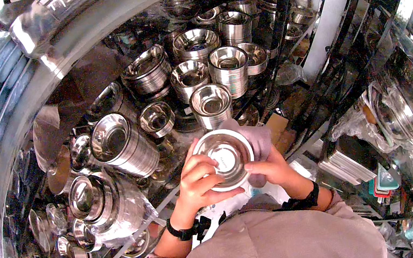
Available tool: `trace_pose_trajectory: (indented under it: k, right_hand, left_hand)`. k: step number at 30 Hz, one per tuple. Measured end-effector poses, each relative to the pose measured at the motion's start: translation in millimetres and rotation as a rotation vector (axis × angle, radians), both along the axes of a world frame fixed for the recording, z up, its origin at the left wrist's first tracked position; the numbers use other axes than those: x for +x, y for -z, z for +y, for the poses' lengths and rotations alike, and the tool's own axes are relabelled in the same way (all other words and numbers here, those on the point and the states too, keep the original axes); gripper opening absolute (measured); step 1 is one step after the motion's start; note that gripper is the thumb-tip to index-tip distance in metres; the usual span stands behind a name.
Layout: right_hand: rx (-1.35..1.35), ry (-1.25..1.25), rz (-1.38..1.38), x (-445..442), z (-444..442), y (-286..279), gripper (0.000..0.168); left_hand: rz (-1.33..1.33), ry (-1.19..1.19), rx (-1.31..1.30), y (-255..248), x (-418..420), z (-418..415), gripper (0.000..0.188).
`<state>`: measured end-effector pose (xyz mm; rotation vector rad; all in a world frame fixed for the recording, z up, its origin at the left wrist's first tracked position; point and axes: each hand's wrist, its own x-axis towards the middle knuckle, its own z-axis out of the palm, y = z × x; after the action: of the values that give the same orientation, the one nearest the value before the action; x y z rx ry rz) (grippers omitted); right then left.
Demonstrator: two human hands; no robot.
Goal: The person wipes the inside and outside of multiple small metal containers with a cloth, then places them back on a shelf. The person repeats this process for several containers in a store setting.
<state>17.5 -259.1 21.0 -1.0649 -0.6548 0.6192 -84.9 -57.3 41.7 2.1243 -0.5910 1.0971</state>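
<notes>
A round stainless steel bowl [236, 146] is held up in front of my chest, its inside turned towards me. My left hand [198, 177] grips it from the left, with fingers reaching over the rim into the inside. My right hand [272, 167] has its thumb on the right part of the rim. Behind the bowl, on the right hand's side, is a greyish-mauve cloth [259, 138]; the fingers of that hand are hidden by it. Just beyond the bowl stands a stack of steel bowls [211, 105].
Several stacks of nested steel bowls fill the shelf, including a tall tilted stack [125, 146] and a plastic-wrapped stack [117, 205] on the left. To the right are a dark shelf post [285, 13], wrapped steel plates [411, 103] and coloured trays [385, 181].
</notes>
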Motion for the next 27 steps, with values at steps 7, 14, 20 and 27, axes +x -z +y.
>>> trace_pose_trajectory:
  k: [7,14,20,27]
  right_hand:
    - [0.018,-0.113,-0.066,1,2,-13,0.081]
    - [-0.034,-0.076,-0.095,1,8,5,0.069]
    - [-0.158,-0.086,-0.222,8,7,10,0.070]
    - [-0.213,0.417,-0.759,11,-7,38,0.046]
  left_hand:
    - [-0.139,-0.026,-0.196,15,5,-10,0.087]
    - [-0.198,0.014,-0.346,28,12,-10,0.109]
    - [0.024,0.201,-0.471,41,5,-4,0.124]
    - [-0.010,-0.166,-0.080,24,1,6,0.119]
